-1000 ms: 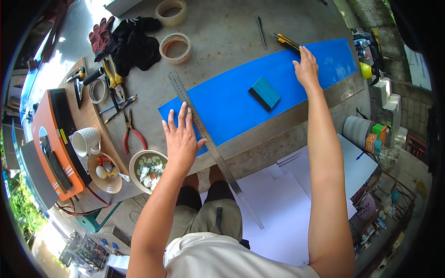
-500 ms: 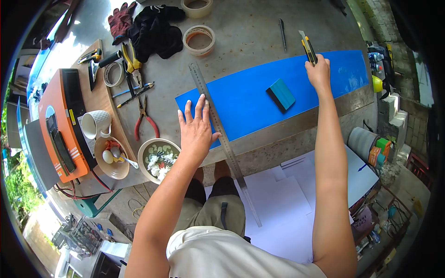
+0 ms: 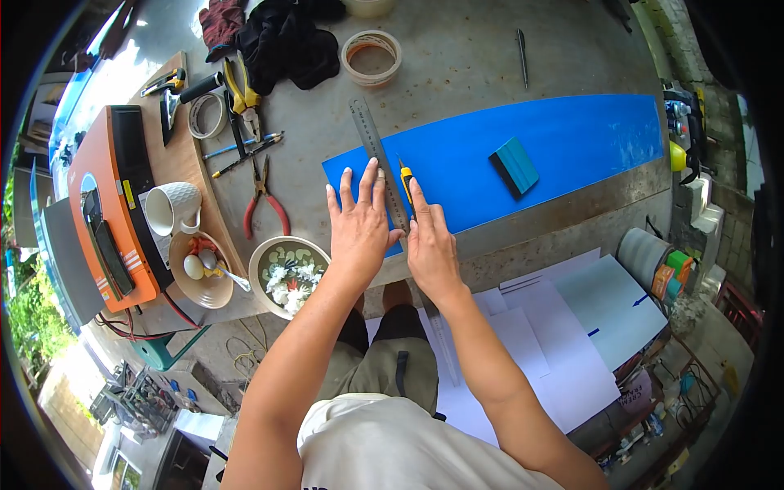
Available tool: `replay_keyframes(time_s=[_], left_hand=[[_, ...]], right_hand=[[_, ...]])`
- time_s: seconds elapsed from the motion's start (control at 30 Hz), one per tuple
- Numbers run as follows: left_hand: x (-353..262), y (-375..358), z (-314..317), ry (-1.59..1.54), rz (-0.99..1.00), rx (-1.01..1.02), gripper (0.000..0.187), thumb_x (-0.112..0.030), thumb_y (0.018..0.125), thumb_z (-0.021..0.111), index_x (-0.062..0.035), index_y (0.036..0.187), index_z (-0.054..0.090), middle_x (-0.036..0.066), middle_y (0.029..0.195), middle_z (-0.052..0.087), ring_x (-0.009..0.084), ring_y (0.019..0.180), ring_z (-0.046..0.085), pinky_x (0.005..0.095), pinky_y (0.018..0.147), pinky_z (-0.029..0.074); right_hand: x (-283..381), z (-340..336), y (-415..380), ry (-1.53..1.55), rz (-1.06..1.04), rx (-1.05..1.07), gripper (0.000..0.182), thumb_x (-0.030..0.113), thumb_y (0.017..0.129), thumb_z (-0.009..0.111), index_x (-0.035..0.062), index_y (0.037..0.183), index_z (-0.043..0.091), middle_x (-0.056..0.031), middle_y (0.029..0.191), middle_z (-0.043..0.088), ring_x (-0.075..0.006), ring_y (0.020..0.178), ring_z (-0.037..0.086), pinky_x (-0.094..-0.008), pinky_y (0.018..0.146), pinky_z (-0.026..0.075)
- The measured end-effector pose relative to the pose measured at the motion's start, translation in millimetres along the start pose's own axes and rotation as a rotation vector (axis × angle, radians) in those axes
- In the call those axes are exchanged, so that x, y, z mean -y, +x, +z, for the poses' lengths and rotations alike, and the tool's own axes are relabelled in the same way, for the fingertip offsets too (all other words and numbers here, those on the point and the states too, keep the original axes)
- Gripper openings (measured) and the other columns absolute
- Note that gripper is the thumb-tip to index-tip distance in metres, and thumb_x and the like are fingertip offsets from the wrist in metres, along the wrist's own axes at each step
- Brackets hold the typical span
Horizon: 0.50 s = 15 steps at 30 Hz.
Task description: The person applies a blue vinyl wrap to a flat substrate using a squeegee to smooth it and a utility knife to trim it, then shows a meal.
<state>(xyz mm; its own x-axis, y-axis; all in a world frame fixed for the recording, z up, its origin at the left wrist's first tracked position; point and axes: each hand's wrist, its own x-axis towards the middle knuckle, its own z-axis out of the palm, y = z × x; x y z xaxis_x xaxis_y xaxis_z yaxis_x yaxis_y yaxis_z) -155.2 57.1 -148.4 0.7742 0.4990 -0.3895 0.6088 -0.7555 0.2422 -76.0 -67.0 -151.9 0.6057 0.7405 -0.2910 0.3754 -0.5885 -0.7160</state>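
At frame centre, the left hand [image 3: 359, 224] is pressing its spread fingers on the steel ruler [image 3: 377, 159] while the right hand [image 3: 430, 245] is gripping the utility knife [image 3: 405, 181] over the blue sheet [image 3: 563, 143], risking a slipped ruler and nicked fingertips.

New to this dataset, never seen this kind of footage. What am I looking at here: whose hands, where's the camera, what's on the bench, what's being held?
There is no machine: a person works with bare hands, and the single camera sits on their head, looking forward and down through a fisheye lens, which is why the edges curve.

The left hand presses flat on a long metal ruler laid across the near end of a blue sheet on the concrete bench. The right hand holds a yellow utility knife against the ruler's edge.

On the sheet lies a teal squeegee. To the left are red-handled pliers, tape rolls, a white mug, two bowls of food and an orange case. White sheets lie on the floor below.
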Motion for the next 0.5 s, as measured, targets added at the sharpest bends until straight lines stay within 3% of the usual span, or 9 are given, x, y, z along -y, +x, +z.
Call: replay_keyframes(time_s=[0.5], left_hand=[[1.9,-0.7,1.8,-0.017,0.008,-0.009,0.102,-0.042,0.074,0.088,-0.0062,0.155,0.039,0.008,0.167,0.025,0.0423,0.151,0.023,0.0612,0.122,0.025]], right_hand=[[6.8,4.4,-3.6,-0.043,-0.011,0.034,0.075,-0.005,0.094,0.057,0.0134,0.163,0.033,-0.0198,0.112,0.055,-0.0395,0.095,0.065,-0.0488,0.082,0.055]])
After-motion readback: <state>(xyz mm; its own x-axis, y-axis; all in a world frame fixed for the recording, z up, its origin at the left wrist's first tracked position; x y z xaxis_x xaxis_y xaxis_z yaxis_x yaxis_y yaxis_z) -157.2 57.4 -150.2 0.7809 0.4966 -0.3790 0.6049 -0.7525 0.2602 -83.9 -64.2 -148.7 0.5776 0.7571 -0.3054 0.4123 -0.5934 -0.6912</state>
